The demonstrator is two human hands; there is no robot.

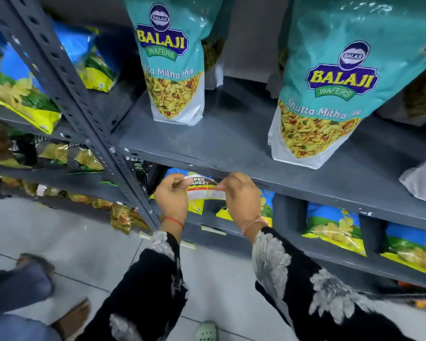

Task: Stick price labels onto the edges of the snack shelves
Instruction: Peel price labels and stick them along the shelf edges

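Note:
A price label (205, 189), white and red with a dark printed band, is stretched between my two hands just below the front edge of the grey metal shelf (293, 185). My left hand (172, 196) pinches its left end and my right hand (240, 196) pinches its right end. The label curls slightly and hangs in front of the shelf below. I cannot tell whether it touches the shelf edge. Two teal Balaji snack bags (174, 67) (330, 94) stand upright on that shelf.
A perforated grey upright post (84, 114) runs diagonally left of my hands. Blue and yellow chip bags (335, 227) fill the lower shelf, whose edge carries small labels (213, 230). Another person's feet (35, 267) stand on the tiled floor at lower left.

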